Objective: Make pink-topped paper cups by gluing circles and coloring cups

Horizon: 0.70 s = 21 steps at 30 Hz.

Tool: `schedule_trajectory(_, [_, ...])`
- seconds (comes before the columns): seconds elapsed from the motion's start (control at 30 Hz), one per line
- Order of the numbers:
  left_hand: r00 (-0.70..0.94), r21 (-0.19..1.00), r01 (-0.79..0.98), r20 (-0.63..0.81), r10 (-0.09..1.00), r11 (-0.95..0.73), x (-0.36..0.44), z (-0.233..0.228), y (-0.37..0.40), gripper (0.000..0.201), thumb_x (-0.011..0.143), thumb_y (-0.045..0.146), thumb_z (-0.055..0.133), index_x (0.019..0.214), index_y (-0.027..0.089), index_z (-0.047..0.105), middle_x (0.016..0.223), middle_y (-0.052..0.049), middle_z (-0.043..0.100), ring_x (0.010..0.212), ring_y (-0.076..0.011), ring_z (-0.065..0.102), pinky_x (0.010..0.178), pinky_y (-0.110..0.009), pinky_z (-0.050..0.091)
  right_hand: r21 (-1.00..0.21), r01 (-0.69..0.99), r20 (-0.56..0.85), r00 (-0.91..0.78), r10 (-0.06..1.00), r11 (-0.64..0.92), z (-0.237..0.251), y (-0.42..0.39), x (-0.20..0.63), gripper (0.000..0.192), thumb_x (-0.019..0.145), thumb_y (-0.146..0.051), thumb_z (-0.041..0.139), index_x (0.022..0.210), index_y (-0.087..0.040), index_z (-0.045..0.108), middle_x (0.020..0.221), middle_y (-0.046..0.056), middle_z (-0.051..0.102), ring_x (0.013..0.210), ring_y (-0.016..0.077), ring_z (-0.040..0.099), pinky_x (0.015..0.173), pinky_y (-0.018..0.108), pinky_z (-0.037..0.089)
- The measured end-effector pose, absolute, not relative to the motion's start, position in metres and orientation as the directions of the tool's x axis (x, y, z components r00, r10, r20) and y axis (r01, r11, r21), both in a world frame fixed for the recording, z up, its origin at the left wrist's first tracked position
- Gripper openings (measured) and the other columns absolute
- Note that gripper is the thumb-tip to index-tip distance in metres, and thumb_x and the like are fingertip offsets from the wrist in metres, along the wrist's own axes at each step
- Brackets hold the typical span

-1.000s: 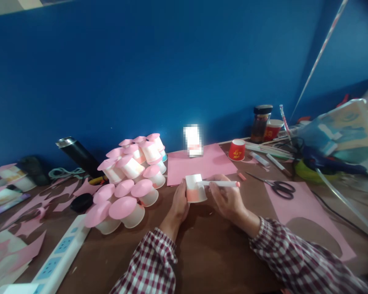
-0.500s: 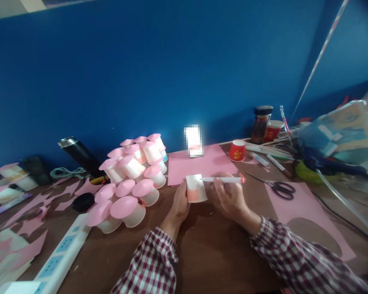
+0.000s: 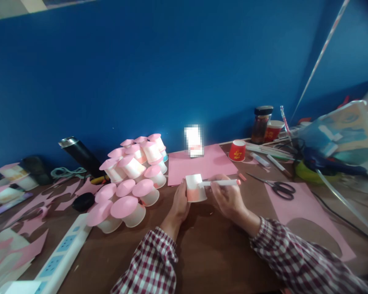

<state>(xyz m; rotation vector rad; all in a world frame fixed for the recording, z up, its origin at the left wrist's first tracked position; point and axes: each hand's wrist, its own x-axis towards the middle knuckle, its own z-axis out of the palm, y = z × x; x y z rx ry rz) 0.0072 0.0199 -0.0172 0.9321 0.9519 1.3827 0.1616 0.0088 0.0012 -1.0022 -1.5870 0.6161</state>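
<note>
A white paper cup (image 3: 194, 182) stands rim down over the brown table, an orange patch coloured on its lower side. My left hand (image 3: 180, 202) grips it from the left. In my right hand (image 3: 228, 198) is a white marker (image 3: 223, 183) with an orange end, held nearly level and pointing left. The marker's tip meets the cup's side or comes very close; I cannot tell whether it touches. A small orange cap (image 3: 242, 177) lies on the table just right of the marker.
Several pink-topped paper cups (image 3: 125, 208) cluster on the left beside a power strip (image 3: 61, 249) and a black flask (image 3: 79, 157). Pink sheets (image 3: 202, 167) lie behind my hands. On the right are a red cup (image 3: 237, 151), scissors (image 3: 280, 190) and cut pink paper (image 3: 290, 204).
My right hand has shifted slightly left, and the marker's tip has dropped a little lower on the cup's side. The left hand and the cup stay nearly in place.
</note>
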Motion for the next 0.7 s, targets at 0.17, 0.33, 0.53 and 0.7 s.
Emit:
schedule_trajectory(0.17, [-0.104,0.981,-0.182,0.041,0.994,-0.059,0.006,-0.008,0.016,0.036,0.087,0.043,0.048,0.091,0.014,0.068,0.105,-0.009,0.069,0.102,-0.0248,0.058,0.094,-0.034,0.040,-0.831,0.243,0.508,-0.033,0.860,0.500,0.001,0.008,0.161,0.014,0.091,-0.029,0.047,0.090,-0.018,0.055,0.072,0.003,0.064,0.062,0.0150,0.062,0.055,0.024,0.051])
schedule_trajectory(0.33, [-0.119,0.987,-0.147,0.048,0.992,-0.065,0.006,-0.005,0.015,0.038,0.087,0.045,0.049,0.092,0.013,0.068,0.104,-0.010,0.069,0.102,-0.0256,0.058,0.093,-0.035,0.041,-0.809,0.286,0.518,-0.066,0.853,0.514,0.002,0.007,0.161,0.015,0.091,-0.029,0.046,0.090,-0.018,0.056,0.076,0.004,0.065,0.064,0.0155,0.063,0.056,0.024,0.050])
schedule_trajectory(0.53, [-0.115,0.977,-0.206,0.032,0.993,-0.056,0.005,-0.012,0.018,0.039,0.084,0.048,0.052,0.087,0.012,0.067,0.096,-0.009,0.070,0.093,-0.0236,0.060,0.087,-0.034,0.043,-0.813,0.294,0.517,-0.031,0.855,0.502,0.003,0.008,0.163,0.014,0.091,-0.030,0.047,0.087,-0.019,0.056,0.071,0.003,0.063,0.060,0.0152,0.061,0.054,0.024,0.049])
schedule_trajectory(0.7, [-0.086,0.968,-0.236,0.062,0.994,-0.081,0.004,-0.012,0.018,0.039,0.084,0.046,0.053,0.093,0.012,0.068,0.103,-0.009,0.069,0.100,-0.0241,0.059,0.091,-0.033,0.041,-0.855,0.204,0.496,0.058,0.866,0.476,0.004,0.012,0.161,0.018,0.091,-0.031,0.047,0.084,-0.018,0.057,0.066,0.002,0.063,0.059,0.0142,0.060,0.056,0.024,0.048])
